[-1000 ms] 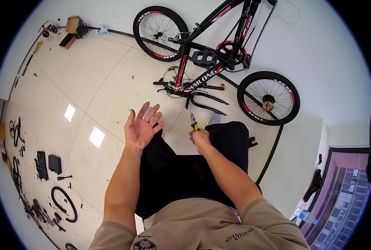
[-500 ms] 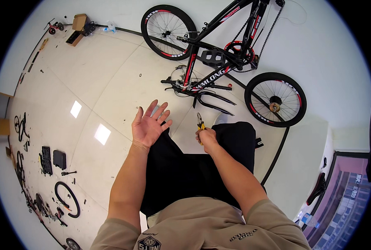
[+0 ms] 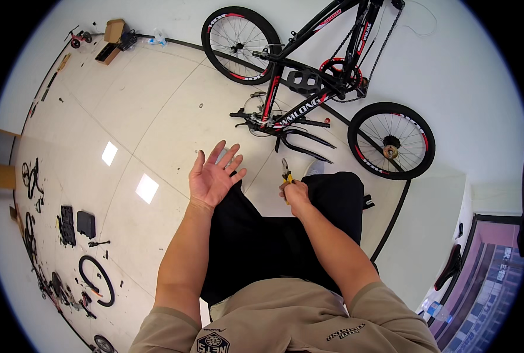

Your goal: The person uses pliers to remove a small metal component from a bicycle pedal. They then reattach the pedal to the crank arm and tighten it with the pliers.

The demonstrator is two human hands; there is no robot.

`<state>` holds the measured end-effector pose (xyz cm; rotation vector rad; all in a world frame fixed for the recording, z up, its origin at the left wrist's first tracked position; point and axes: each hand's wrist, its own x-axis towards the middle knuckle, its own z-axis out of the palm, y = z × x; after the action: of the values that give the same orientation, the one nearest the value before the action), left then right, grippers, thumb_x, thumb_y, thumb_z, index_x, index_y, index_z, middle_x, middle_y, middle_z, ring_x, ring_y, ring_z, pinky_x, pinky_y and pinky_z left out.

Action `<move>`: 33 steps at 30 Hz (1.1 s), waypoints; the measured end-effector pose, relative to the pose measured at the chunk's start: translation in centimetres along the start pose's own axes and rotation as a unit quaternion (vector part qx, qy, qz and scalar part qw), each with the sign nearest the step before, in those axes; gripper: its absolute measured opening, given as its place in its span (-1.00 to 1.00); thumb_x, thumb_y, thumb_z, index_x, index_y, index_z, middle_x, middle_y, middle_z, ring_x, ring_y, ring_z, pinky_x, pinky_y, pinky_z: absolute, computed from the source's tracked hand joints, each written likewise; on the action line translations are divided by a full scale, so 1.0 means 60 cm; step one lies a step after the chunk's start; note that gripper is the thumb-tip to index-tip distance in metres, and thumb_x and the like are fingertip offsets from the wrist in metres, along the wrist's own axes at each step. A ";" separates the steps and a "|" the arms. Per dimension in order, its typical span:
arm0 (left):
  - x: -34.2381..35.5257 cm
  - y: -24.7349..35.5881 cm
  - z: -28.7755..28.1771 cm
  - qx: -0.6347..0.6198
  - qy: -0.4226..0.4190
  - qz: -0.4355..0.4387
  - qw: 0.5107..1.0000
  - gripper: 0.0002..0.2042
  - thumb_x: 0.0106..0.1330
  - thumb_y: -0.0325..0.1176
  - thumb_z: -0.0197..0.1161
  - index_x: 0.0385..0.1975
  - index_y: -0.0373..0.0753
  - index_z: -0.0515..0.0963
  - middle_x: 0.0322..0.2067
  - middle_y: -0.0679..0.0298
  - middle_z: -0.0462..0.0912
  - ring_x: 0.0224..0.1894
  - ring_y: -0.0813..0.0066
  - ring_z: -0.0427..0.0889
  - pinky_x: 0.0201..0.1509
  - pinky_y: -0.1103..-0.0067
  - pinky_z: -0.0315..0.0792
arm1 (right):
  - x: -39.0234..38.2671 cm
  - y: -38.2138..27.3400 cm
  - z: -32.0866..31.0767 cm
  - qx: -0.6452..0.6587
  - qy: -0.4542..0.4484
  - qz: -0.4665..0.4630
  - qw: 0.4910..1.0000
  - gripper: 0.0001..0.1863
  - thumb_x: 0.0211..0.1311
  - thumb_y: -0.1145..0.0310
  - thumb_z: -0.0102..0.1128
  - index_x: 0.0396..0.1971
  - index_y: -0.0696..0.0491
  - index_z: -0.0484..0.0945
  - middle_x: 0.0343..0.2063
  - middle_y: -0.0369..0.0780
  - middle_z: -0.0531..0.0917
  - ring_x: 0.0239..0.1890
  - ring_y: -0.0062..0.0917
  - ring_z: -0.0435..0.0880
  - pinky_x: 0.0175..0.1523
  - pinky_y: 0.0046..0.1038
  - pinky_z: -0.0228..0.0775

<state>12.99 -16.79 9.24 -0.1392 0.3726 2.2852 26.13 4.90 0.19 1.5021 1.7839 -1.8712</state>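
Note:
My left hand (image 3: pixel 212 179) is held palm up over my black-trousered leg, its fingers spread and empty. My right hand (image 3: pixel 295 194) grips yellow-and-black pliers (image 3: pixel 286 171) with the jaws pointing away from me. Beyond both hands lies a black-and-red bicycle frame (image 3: pixel 303 112) with its chain, pedal and a loose front fork (image 3: pixel 309 147). A detached wheel with a sprocket cluster (image 3: pixel 391 141) rests at the right of it, and another wheel (image 3: pixel 240 45) is at the top.
A black tool case (image 3: pixel 67 225), a loose tire (image 3: pixel 97 281) and scattered bike parts lie on the tiled floor (image 3: pixel 138 94) at left. An open cardboard box (image 3: pixel 109 48) sits at the back. A saddle (image 3: pixel 448 266) and plastic bottle (image 3: pixel 440 312) are at right.
The whole view has shifted, the scene sliding rightward in the picture. My left hand keeps its open palm and my right hand still grips the pliers.

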 end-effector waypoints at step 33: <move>0.000 -0.001 0.004 0.014 0.015 -0.001 1.000 -0.36 0.39 0.13 0.13 0.31 -0.18 0.31 0.37 -0.08 0.25 0.27 -0.03 0.42 0.28 -0.01 0.32 | -0.024 -0.015 0.008 -0.004 -0.034 -0.003 0.999 -0.82 0.16 0.50 0.01 -0.33 0.18 0.60 -0.47 -0.18 0.61 -0.47 -0.53 0.56 -0.46 -0.47 0.28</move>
<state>13.05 -16.69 9.45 -0.1597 0.4197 2.2775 25.94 4.03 1.70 1.4139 1.7664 -1.8910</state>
